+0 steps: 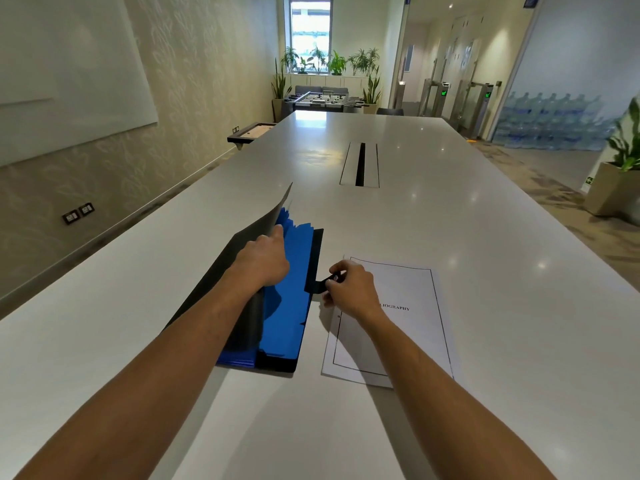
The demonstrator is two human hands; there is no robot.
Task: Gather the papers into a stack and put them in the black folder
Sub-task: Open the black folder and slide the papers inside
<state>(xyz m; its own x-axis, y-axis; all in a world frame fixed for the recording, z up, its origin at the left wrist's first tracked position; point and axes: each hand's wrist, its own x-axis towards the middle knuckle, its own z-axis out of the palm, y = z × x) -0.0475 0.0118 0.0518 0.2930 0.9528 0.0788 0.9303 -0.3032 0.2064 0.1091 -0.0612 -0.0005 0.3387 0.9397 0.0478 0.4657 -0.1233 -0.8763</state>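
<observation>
Flat black folder (313, 258) with blue pockets open on white counter (450, 220), left hand (265, 259) fingers clamped on raised cover, right hand (349, 287) fingers pinching its black tab, stacked white papers (408, 327) just beside

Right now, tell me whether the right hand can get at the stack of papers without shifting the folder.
Probably yes. The right hand already hangs over the near-left part of the papers, which lie flat and uncovered beside the black folder. It is pinching the folder's black tab, so it would have to let go first.
</observation>
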